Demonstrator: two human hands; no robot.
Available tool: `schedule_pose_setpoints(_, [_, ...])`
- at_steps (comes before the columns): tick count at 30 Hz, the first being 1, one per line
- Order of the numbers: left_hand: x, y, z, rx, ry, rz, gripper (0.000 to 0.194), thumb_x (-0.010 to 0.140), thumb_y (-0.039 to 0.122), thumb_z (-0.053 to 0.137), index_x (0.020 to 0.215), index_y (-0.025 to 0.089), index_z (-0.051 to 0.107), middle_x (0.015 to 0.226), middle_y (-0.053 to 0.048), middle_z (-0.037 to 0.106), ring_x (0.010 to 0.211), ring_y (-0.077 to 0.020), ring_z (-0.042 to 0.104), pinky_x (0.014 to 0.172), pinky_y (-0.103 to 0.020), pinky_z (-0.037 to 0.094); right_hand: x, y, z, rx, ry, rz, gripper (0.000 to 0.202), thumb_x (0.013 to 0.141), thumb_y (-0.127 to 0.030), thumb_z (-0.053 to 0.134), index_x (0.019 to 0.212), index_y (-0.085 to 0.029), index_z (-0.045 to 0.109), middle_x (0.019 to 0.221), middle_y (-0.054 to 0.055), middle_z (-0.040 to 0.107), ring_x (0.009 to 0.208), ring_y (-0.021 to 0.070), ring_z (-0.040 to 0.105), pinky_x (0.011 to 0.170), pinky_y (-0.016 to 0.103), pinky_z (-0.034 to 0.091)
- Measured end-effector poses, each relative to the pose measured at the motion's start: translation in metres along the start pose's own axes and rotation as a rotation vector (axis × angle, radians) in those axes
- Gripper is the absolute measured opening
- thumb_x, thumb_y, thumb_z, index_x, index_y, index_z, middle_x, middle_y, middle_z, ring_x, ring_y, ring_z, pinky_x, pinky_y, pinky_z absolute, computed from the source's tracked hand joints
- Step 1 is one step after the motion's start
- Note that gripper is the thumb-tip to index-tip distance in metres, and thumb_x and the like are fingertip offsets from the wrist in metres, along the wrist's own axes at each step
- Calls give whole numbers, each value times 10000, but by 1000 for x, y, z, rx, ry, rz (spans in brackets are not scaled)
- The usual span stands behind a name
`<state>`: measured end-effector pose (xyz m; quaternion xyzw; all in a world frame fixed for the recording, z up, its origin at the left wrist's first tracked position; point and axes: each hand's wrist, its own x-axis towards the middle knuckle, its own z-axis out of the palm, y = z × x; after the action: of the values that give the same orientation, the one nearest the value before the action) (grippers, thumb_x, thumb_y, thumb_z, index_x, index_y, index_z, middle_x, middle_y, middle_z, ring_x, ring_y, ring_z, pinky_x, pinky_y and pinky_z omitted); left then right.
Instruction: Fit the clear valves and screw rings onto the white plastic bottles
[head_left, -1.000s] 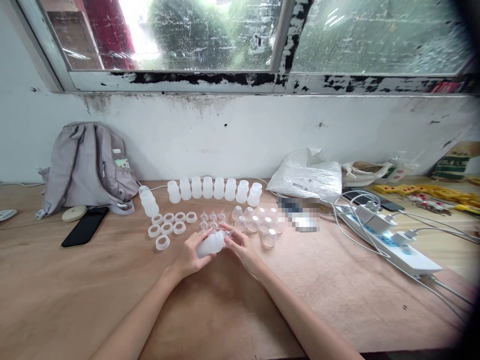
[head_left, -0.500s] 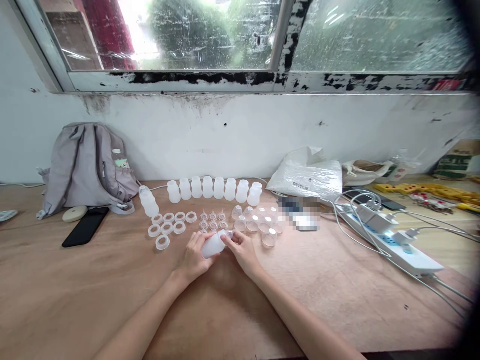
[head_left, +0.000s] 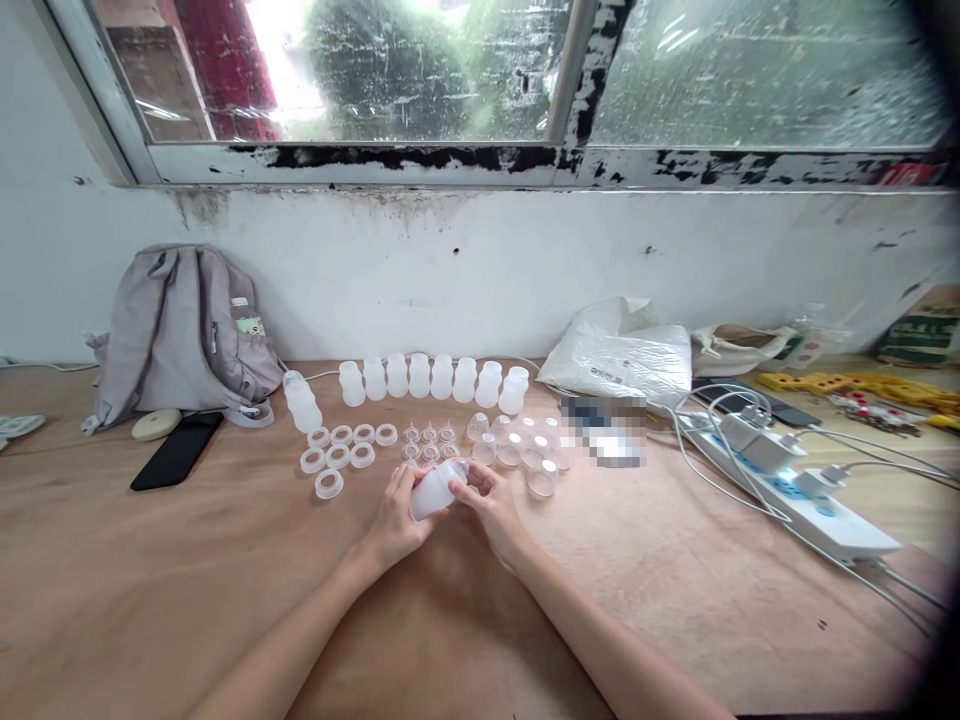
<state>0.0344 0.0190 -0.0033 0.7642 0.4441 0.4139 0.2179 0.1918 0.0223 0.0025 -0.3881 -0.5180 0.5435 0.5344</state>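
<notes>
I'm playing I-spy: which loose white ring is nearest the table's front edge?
The single ring in front; the other seven rings sit in two rows behind it.

From my remote seat, I see my L forearm (head_left: 319,605) & R forearm (head_left: 589,625), both bare, rising from the bottom edge & converging approx. mid-view, inverted-V config. L hand (head_left: 396,518): cupped grip, fingers curled on far side, thumb on near side, pointing R. R hand (head_left: 493,507): thumb-&-finger pinch, near L hand.
</notes>
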Motion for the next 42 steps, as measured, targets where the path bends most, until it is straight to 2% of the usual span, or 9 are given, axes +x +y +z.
schedule_pose_setpoints(6, [3, -1, 1, 48, 26, 14, 373, 652, 239, 612, 1001, 206, 485, 925, -44, 525, 863, -200, 506, 753, -344, 423, 5, 5, -1, -25, 74, 19, 316, 633, -391, 659, 884, -205, 609, 916, 61, 636, 876, 226, 569, 758, 358, 458])
schedule_pose_setpoints(10, [6, -1, -3, -81, -67, -29, 390, 641, 257, 638, 1003, 210, 499, 922, -29, 551, 842, -184, 529, 727, -306, 429, 5, 5, 0, 49, 10, 8, 374, 683, -372, 626, 1014, -210, 566, 1003, 63, 612, 967, 227, 537, 825, 364, 429])
schedule_pose_setpoints(13, [5, 1, -5, -163, -125, -72, 387, 640, 257, 644, 998, 213, 505, 932, -21, 572, 836, -175, 544, 703, -282, 433, 2, 4, 1, 59, -19, 8, 359, 702, -362, 609, 1022, -205, 561, 1016, 70, 605, 978, 229, 528, 833, 366, 422])
schedule_pose_setpoints(21, [0, 6, -2, -86, -57, -41, 377, 639, 241, 636, 988, 206, 498, 901, -34, 562, 837, -188, 536, 728, -309, 430, 0, -1, -1, -157, -23, -70, 321, 714, -403, 580, 984, -231, 556, 946, 51, 608, 900, 217, 545, 755, 334, 446])
schedule_pose_setpoints(29, [2, 2, -5, -22, -56, 38, 432, 689, 280, 600, 1091, 203, 462, 975, -62, 536, 909, -201, 513, 790, -336, 423, 3, -1, -13, -551, -42, -281, 351, 750, -384, 540, 1077, -259, 537, 964, 37, 573, 744, 162, 510, 660, 291, 426])
schedule_pose_setpoints(32, [2, 1, -5, -54, -52, 51, 457, 683, 263, 610, 1112, 211, 462, 1034, -63, 546, 949, -205, 514, 818, -338, 416, 4, -1, -18, -547, -65, -348, 370, 806, -393, 434, 1138, -247, 507, 1024, 59, 514, 742, 156, 513, 623, 283, 436])
schedule_pose_setpoints(36, [3, 1, -5, -146, -12, 11, 445, 689, 260, 612, 1108, 209, 469, 1086, -63, 552, 991, -203, 514, 840, -321, 405, 11, 3, -26, -561, 99, -333, 362, 852, -345, 326, 1164, -247, 482, 1120, 72, 453, 613, 109, 501, 535, 266, 440])
schedule_pose_setpoints(39, [4, -1, -7, -165, 51, -67, 450, 700, 294, 604, 1115, 196, 457, 1081, -74, 559, 971, -206, 525, 827, -326, 411, 19, 10, -32, -724, 252, -360, 374, 825, -288, 386, 1190, -245, 455, 1209, 80, 422, 633, 115, 502, 614, 296, 450])
schedule_pose_setpoints(42, [4, -3, -10, -164, 105, -108, 464, 707, 327, 595, 1126, 190, 448, 1075, -77, 559, 957, -210, 529, 823, -337, 411, 26, 18, -38, -834, 302, -360, 404, 811, -240, 387, 1212, -221, 434, 1231, 95, 425, 695, 139, 519, 687, 325, 444])
